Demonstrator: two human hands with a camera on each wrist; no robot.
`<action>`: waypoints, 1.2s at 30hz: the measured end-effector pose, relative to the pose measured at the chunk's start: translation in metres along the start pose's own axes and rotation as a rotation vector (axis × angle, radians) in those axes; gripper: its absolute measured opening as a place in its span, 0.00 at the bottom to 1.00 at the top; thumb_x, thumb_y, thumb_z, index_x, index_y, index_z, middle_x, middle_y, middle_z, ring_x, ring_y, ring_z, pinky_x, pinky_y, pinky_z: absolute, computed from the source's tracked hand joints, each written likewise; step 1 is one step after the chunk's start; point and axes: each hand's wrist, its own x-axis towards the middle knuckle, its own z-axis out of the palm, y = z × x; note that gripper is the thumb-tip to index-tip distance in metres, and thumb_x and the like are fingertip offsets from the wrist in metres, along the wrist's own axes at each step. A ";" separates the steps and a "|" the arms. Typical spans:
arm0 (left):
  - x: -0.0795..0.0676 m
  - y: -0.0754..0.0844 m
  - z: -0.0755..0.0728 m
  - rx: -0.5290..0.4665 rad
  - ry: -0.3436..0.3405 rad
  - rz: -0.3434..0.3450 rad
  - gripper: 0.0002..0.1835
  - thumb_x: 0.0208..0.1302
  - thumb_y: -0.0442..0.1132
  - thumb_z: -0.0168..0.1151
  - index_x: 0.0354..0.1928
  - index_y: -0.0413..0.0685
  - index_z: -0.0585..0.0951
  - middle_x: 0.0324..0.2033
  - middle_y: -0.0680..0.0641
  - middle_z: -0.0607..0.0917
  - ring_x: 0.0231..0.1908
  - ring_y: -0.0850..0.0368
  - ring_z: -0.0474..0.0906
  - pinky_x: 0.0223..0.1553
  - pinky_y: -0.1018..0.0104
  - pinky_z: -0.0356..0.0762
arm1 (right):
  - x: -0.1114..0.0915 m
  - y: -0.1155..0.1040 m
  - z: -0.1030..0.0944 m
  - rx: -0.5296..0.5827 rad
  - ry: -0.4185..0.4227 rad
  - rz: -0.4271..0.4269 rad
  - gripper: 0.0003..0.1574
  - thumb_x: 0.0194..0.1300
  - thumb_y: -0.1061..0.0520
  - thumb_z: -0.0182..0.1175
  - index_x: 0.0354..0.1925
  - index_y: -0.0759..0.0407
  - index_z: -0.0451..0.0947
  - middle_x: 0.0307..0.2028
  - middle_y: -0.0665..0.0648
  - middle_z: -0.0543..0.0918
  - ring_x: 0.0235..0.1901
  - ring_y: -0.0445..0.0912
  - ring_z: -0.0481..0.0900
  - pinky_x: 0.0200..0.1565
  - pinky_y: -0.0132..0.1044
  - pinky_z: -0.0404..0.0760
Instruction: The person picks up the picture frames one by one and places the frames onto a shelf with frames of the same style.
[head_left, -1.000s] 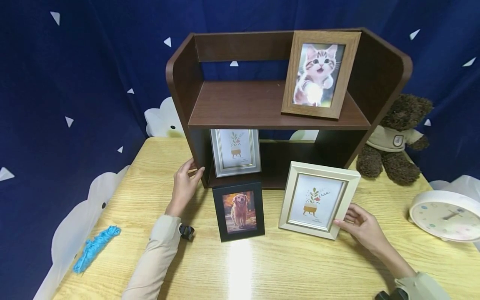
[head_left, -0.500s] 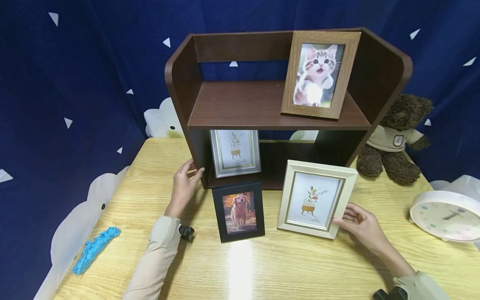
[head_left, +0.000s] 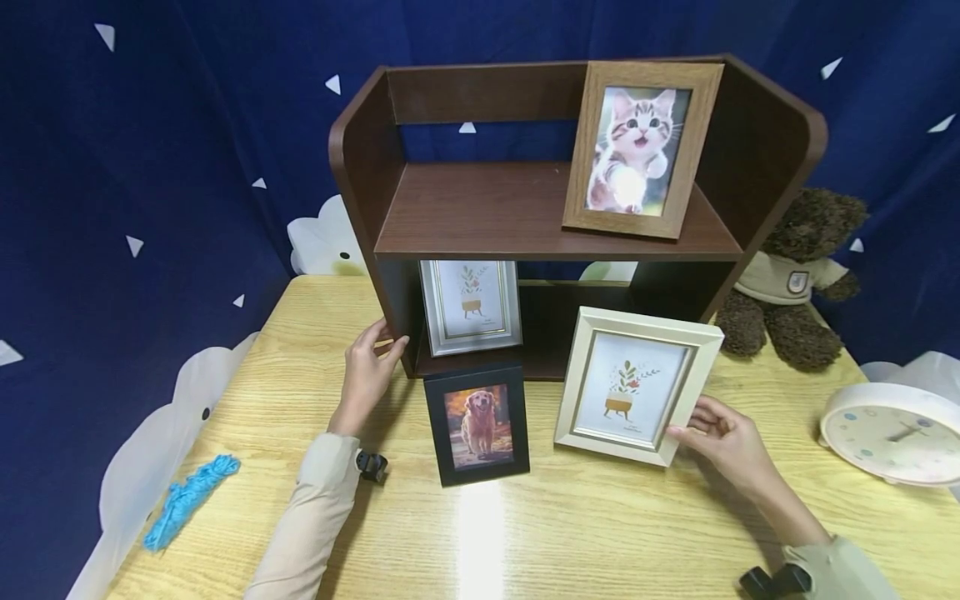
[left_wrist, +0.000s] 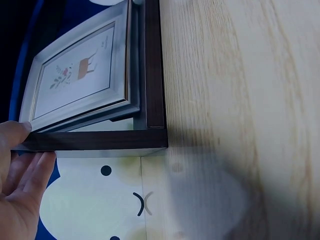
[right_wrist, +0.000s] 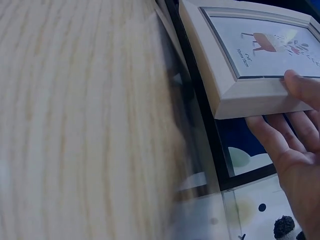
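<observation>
We are holding the cream frame (head_left: 637, 386) in front of the brown shelf (head_left: 491, 93), by its lower right corner.
Our right hand (head_left: 731, 447) is pinching the frame's right edge, thumb in front, fingers behind; our left hand (head_left: 367, 372) is gripping the front edge of the shelf's left side. The silver frame (head_left: 471, 304) is standing in the shelf's lower left corner, the black frame (head_left: 477, 427) on the table (head_left: 585, 533) before it, the wooden frame (head_left: 637, 150) by the shelf's upper right edge.

Head view faces forward, down; wrist views close (all share shelf (head_left: 480, 204)).
</observation>
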 end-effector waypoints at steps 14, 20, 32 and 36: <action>0.001 0.002 0.002 -0.001 -0.006 0.013 0.17 0.59 0.27 0.63 0.51 0.29 0.77 0.40 0.32 0.83 0.42 0.41 0.82 0.43 0.57 0.84 | 0.010 -0.005 -0.001 -0.014 0.045 -0.022 0.34 0.54 0.80 0.58 0.48 0.46 0.78 0.39 0.43 0.86 0.38 0.35 0.83 0.40 0.24 0.82; 0.000 0.001 0.002 -0.016 0.011 0.012 0.17 0.59 0.27 0.64 0.51 0.29 0.77 0.39 0.32 0.82 0.41 0.41 0.81 0.42 0.56 0.84 | 0.017 -0.006 -0.002 -0.069 0.066 0.001 0.31 0.55 0.78 0.60 0.47 0.45 0.77 0.38 0.41 0.85 0.38 0.34 0.83 0.40 0.23 0.82; 0.000 0.001 0.001 -0.025 0.025 0.014 0.17 0.58 0.26 0.64 0.50 0.27 0.77 0.38 0.30 0.82 0.40 0.39 0.81 0.42 0.51 0.84 | 0.029 -0.004 0.000 -0.017 0.072 -0.003 0.29 0.56 0.77 0.60 0.47 0.47 0.77 0.38 0.43 0.85 0.37 0.35 0.83 0.40 0.25 0.82; -0.001 0.001 0.002 -0.034 0.024 0.008 0.16 0.59 0.26 0.64 0.49 0.27 0.77 0.38 0.30 0.82 0.41 0.39 0.81 0.42 0.50 0.84 | 0.033 -0.005 0.001 -0.021 0.078 -0.001 0.30 0.56 0.77 0.61 0.47 0.45 0.77 0.38 0.42 0.85 0.38 0.34 0.83 0.41 0.24 0.82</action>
